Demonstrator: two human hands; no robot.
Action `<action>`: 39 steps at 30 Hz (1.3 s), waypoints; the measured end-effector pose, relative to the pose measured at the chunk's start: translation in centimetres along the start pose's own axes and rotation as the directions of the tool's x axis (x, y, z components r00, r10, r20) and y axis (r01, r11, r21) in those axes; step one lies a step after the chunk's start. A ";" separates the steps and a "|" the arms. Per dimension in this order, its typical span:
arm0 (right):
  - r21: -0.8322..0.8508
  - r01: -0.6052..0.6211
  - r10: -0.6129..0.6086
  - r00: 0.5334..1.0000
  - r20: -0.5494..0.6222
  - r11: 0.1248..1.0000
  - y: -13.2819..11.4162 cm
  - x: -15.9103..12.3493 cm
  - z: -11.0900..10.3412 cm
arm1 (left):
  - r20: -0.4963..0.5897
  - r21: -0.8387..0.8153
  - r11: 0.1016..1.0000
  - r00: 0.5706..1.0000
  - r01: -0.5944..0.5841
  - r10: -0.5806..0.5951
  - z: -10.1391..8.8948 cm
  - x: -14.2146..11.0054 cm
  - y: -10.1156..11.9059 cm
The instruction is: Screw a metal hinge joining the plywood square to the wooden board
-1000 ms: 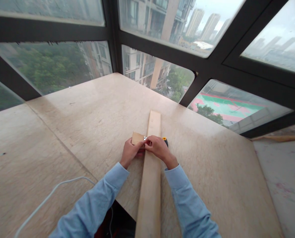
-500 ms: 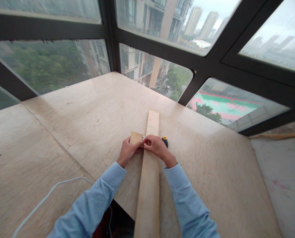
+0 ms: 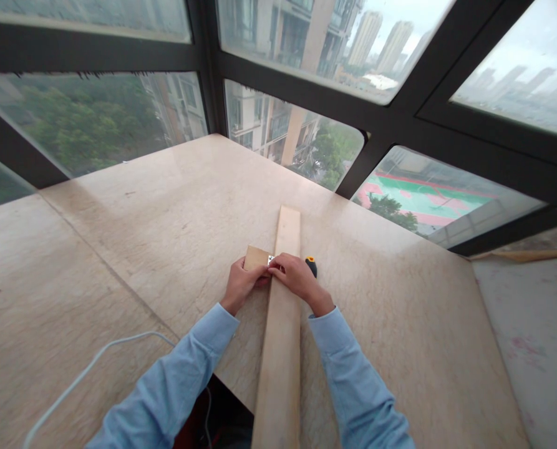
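A long pale wooden plank [image 3: 282,337] lies lengthwise on a beige marble sill [image 3: 156,212], running away from me. A small wooden block [image 3: 256,256] sits against its left side. My left hand [image 3: 241,284] is closed, resting on the block where it meets the plank. My right hand [image 3: 297,279] lies over the plank, its fingers pinched on a small silvery piece [image 3: 271,259] at the joint. A black and orange tool [image 3: 311,265] shows just past my right hand.
Dark-framed windows [image 3: 306,93] wrap round the sill's far edges. A white cable [image 3: 86,374] curves over the sill at lower left. A dark gap [image 3: 222,411] opens under the plank near me. A lower stone surface [image 3: 540,349] lies at right.
Both hands stay at the joint of the block and plank. The view has shifted slightly; nothing else has visibly moved.
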State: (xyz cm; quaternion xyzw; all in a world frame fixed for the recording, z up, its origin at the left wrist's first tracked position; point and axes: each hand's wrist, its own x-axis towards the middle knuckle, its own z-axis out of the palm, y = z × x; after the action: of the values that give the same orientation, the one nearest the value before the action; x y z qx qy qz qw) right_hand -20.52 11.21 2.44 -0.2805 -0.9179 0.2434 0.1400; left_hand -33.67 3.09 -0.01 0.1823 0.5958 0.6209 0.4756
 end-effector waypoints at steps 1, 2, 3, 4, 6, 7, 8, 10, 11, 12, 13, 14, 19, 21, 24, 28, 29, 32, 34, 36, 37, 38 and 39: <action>-0.009 0.004 -0.004 1.000 0.002 1.000 0.0 0.0 0.1 | 0.003 0.000 1.000 1.000 0.002 -0.002 0.0 0.0 0.1; -0.013 0.007 -0.007 1.000 0.003 1.000 0.1 0.0 0.1 | 0.007 0.000 1.000 1.000 0.003 -0.003 0.0 0.0 0.1; -0.012 0.010 -0.010 1.000 0.003 1.000 0.1 -0.1 0.2 | 0.010 0.001 1.000 1.000 0.004 -0.004 0.0 -0.1 0.2; -0.008 0.014 -0.014 1.000 0.001 1.000 0.2 -0.1 0.3 | 0.015 0.001 1.000 1.000 0.004 -0.004 0.0 -0.1 0.3; 0.001 0.025 -0.025 1.000 -0.005 1.000 0.2 -0.1 0.4 | 0.022 0.003 1.000 1.000 0.013 -0.013 0.0 -0.1 0.5; 0.005 0.033 -0.033 0.999 -0.008 0.999 0.3 -0.1 0.4 | 0.022 0.004 1.000 1.000 0.023 -0.023 0.0 -0.1 0.6; 0.010 0.043 -0.043 0.999 -0.009 0.999 0.3 -0.2 0.4 | 0.022 0.005 0.999 0.999 0.032 -0.032 0.0 -0.1 0.6; 0.020 0.066 -0.066 0.998 -0.011 0.998 0.4 -0.2 0.4 | 0.021 0.004 0.999 0.999 0.047 -0.047 0.0 0.0 0.8; 0.026 0.078 -0.078 0.997 -0.010 0.997 0.4 -0.2 0.4 | 0.022 0.002 0.999 0.998 0.050 -0.050 0.0 0.0 0.8; 0.032 0.087 -0.087 0.996 -0.009 0.996 0.4 -0.2 0.4 | 0.026 -0.001 0.999 0.998 0.051 -0.051 0.0 0.0 0.8; 0.038 0.093 -0.092 0.996 -0.010 0.995 0.5 -0.3 0.5 | 0.030 -0.003 0.999 0.998 0.051 -0.051 0.0 0.0 0.8; 0.045 0.094 -0.093 0.996 -0.012 0.995 0.5 -0.3 0.5 | 0.033 -0.005 0.999 0.998 0.050 -0.050 0.0 0.0 0.8; 0.101 0.048 -0.044 0.998 -0.040 0.994 0.5 -0.3 0.5 | 0.048 -0.013 0.999 0.998 0.044 -0.044 -0.2 0.0 0.7; 0.083 0.011 -0.007 0.999 -0.040 0.996 0.5 -0.3 0.5 | 0.047 -0.019 0.999 0.998 0.048 -0.047 -0.2 -0.1 0.8; -0.001 -0.027 0.027 0.999 -0.035 1.000 0.3 -0.2 0.5 | 0.039 -0.029 0.998 0.998 0.055 -0.054 -0.1 -0.2 1.0; -0.035 -0.008 0.007 1.000 -0.029 0.999 0.2 -0.1 0.7 | 0.041 -0.027 0.998 0.997 0.062 -0.061 0.1 -0.3 1.2; -0.025 0.005 -0.006 1.000 -0.024 1.000 0.2 -0.1 0.7 | 0.040 -0.026 0.998 0.997 0.061 -0.060 0.1 -0.3 1.3; 0.036 0.049 -0.048 0.999 -0.014 0.998 0.3 -0.2 0.7 | 0.041 -0.032 0.998 0.998 0.056 -0.055 0.1 -0.3 1.3; 0.093 0.071 -0.069 0.997 -0.024 0.993 0.5 -0.2 0.8 | 0.037 -0.036 0.998 0.998 0.056 -0.055 0.1 -0.4 1.3; 0.142 0.076 -0.070 0.996 -0.049 0.987 0.6 -0.3 0.8 | 0.029 -0.038 0.997 0.998 0.061 -0.060 0.1 -0.4 1.3; 0.155 0.070 -0.061 0.996 -0.062 0.985 0.7 -0.3 0.8 | 0.029 -0.038 0.997 0.998 0.064 -0.063 0.1 -0.4 1.3; 0.156 0.058 -0.047 0.996 -0.072 0.986 0.7 -0.3 0.8 | 0.034 -0.039 0.997 0.997 0.067 -0.066 0.1 -0.4 1.3; 0.145 0.043 -0.031 0.996 -0.078 0.988 0.6 -0.3 0.8 | 0.040 -0.039 0.997 0.997 0.069 -0.068 0.1 -0.4 1.4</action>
State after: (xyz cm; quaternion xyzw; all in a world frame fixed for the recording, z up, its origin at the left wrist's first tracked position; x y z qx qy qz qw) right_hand -20.30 11.17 1.37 -0.2613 -0.8966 0.2970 0.1993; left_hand -33.94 3.06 1.37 0.1640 0.5800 0.6124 0.5115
